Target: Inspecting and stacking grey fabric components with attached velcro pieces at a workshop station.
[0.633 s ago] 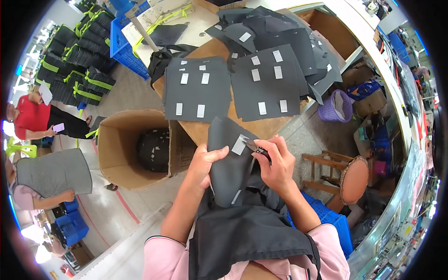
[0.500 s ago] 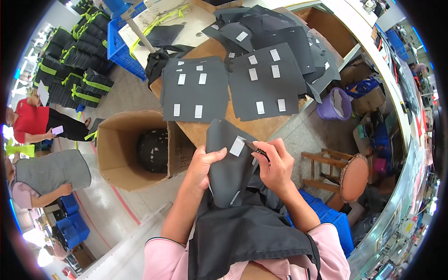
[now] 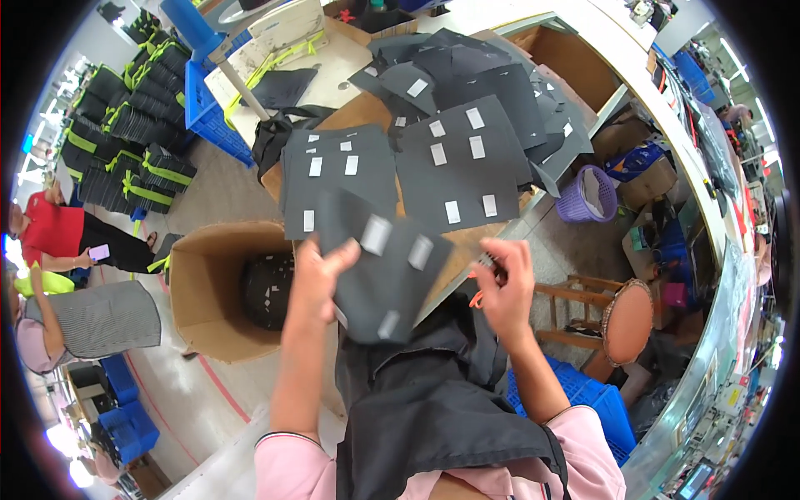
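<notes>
The dark grey fabric panel [image 3: 379, 275], dotted with pale rectangular stickers, hung blurred in the air just near of the worktop [image 3: 367, 104], held by the left hand [image 3: 315, 279] along its left edge, thumb and fingers clamped on the cloth. The right hand [image 3: 504, 283] stood to its right, apart from the panel, fingers curled around something small and dark that I could not make out; an orange bit showed below it. On the worktop lay two more sticker-dotted panels [image 3: 400, 171] side by side, with a heap of dark cut pieces [image 3: 475, 71] farther off. An open cardboard box [image 3: 208, 292] stood on the floor to the left, and more dark cloth [image 3: 433, 408] was draped over the person's lap. Gripped at one edge only, the panel might well have folded or landed askew on the others, shifting them. A loose sticker might have peeled away, or the panel slipped down toward the box.
</notes>
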The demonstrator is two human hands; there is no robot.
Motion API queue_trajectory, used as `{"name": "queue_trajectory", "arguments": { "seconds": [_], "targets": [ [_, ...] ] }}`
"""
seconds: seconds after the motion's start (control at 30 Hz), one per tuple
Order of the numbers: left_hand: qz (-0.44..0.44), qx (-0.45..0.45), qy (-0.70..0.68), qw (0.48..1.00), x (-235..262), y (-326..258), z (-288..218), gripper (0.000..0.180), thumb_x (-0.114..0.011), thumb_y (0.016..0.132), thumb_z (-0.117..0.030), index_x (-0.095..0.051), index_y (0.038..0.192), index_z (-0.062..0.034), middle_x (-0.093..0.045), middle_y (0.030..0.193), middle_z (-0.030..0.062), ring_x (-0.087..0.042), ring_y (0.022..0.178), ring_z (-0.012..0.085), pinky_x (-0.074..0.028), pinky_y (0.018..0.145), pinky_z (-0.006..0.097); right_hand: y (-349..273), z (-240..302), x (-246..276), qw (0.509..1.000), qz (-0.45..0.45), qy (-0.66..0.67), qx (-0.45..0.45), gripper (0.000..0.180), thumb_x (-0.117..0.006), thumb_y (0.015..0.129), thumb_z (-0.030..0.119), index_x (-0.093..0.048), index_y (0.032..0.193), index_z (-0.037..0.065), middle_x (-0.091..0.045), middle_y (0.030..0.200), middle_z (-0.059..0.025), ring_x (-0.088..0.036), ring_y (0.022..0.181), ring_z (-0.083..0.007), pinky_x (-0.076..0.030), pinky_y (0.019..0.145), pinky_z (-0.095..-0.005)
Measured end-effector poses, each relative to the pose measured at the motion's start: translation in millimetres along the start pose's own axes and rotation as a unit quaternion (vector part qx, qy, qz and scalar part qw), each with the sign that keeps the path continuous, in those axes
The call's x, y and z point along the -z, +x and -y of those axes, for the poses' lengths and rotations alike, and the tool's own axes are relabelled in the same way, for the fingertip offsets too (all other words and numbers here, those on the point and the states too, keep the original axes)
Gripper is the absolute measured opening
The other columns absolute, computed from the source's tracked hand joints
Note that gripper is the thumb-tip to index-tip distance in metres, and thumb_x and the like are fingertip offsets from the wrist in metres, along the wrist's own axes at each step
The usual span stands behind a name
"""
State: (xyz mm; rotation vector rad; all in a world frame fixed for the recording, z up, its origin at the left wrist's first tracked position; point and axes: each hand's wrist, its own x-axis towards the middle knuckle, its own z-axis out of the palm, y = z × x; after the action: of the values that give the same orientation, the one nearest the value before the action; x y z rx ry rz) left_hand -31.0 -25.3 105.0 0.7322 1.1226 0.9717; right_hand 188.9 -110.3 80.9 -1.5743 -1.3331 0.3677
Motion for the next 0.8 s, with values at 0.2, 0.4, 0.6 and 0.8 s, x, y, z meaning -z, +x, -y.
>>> {"name": "queue_trajectory", "arguments": {
  "seconds": [0.2,0.4,0.6,0.8],
  "targets": [
    [-0.327,-0.285,0.514,0.741,72.2,114.8,5.4,0.080,-0.069,0.074,-0.019,-0.022,0.137,-0.0041,-0.024,0.141,0.0230,-0.022,0.131,0.0358,-0.022,0.104,0.045,44.0,-85.4,-2.2,0.984,-0.051,-0.022,-0.172,0.047,-0.071,0.070,0.014,-0.051,0.112,0.003,-0.043,0.068,-0.0044,-0.044,0.063,-0.0177,-0.039,0.059,-0.0303],
    [-0.151,-0.405,0.541,0.721,4.6,61.2,51.7,0.077,-0.071,0.069,-0.012,-0.031,0.135,-0.0072,-0.016,0.144,0.0209,-0.019,0.132,0.0377,-0.020,0.105,0.049,55.8,-134.5,5.1,0.979,-0.017,-0.163,-0.125,0.033,-0.067,0.075,0.017,-0.056,0.101,0.000,-0.049,0.071,-0.0067,-0.052,0.064,-0.0205,-0.042,0.060,-0.0351],
    [0.026,-0.052,0.006,0.998,-47.1,-5.6,96.6,0.066,-0.063,0.084,-0.023,-0.025,0.137,-0.0086,-0.030,0.138,0.0134,-0.036,0.124,0.0288,-0.035,0.097,0.040,38.2,-2.9,36.3,0.896,0.038,0.384,-0.221,0.011,-0.059,0.079,0.008,-0.051,0.081,0.000,-0.045,0.073,0.0005,-0.048,0.058,-0.0067,-0.036,0.050,-0.0203],
    [0.324,0.321,-0.413,0.788,-44.1,-12.2,108.6,0.078,-0.057,0.082,-0.050,-0.025,0.137,-0.0042,-0.037,0.135,0.0148,-0.041,0.121,0.0293,-0.034,0.099,0.045,0.6,8.1,56.5,0.804,0.014,0.553,-0.219,0.016,-0.062,0.074,0.009,-0.047,0.076,0.004,-0.050,0.071,-0.0036,-0.045,0.052,-0.0077,-0.033,0.042,-0.0217]
  ]
}}
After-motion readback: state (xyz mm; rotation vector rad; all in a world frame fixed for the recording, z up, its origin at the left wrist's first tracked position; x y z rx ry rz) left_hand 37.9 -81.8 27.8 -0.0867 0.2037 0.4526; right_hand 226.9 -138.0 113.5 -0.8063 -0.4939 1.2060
